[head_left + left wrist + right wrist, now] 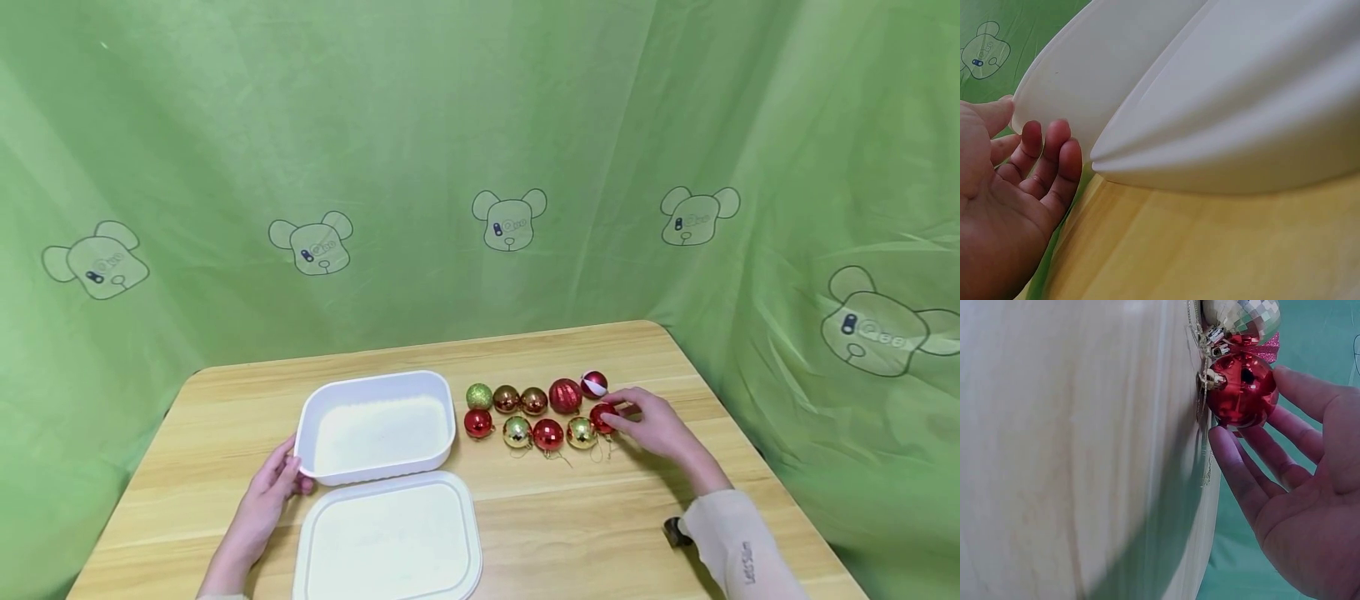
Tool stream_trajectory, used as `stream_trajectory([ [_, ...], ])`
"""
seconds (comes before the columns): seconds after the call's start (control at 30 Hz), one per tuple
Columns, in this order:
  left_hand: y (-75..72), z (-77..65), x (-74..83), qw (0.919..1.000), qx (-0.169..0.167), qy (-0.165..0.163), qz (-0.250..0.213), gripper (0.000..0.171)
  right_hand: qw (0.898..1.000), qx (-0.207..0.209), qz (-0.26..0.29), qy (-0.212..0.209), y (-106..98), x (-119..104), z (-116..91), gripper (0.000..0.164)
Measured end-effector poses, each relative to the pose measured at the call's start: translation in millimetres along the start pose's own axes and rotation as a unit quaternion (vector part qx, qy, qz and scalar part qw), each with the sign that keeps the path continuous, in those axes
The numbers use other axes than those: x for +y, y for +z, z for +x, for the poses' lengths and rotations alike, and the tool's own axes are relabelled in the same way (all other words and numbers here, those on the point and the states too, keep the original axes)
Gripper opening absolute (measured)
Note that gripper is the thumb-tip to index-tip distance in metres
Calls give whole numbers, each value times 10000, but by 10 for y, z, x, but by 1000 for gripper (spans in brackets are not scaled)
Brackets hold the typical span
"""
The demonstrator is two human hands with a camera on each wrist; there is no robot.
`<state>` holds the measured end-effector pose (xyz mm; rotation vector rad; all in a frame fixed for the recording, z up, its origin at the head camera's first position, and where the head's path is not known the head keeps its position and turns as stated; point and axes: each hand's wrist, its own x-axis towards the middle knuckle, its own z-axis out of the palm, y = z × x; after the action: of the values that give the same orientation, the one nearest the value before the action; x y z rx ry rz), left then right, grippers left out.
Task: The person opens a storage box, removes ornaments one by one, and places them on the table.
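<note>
My left hand (276, 479) is at the left side of a white plastic box (378, 477). Its fingers (1057, 134) are bent at the box's corner, and one fingertip touches the rim. At the right end of the front row of Christmas balls, my right hand (651, 423) holds a shiny red Christmas ball (1244, 390) between thumb and fingers. That ball has a gold cap and string. A faceted gold ball (581, 432) lies close beside it, and a red-and-white ball (594, 384) sits just behind.
The white lid (388, 542) lies flat in front of the box. More balls lie in two rows right of the box, among them a glittery green ball (479, 396) and a ridged red ball (566, 396). Green curtains (420, 275) hang around the wooden table (555, 525).
</note>
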<state>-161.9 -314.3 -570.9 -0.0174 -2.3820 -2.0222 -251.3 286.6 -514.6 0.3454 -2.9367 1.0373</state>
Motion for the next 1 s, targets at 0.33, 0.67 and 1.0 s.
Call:
stream_trajectory([
  [0.33, 3, -3, 7, 10000, 22, -25, 60, 55, 10000, 9, -15, 23, 20, 30, -10, 42],
  [0.67, -5, -11, -14, 10000, -13, 23, -9, 55, 10000, 15, 19, 74, -16, 34, -33, 44],
  [1.0, -13, -3, -3, 10000, -14, -86, -33, 56, 9999, 54, 10, 129, -52, 51, -42, 45],
])
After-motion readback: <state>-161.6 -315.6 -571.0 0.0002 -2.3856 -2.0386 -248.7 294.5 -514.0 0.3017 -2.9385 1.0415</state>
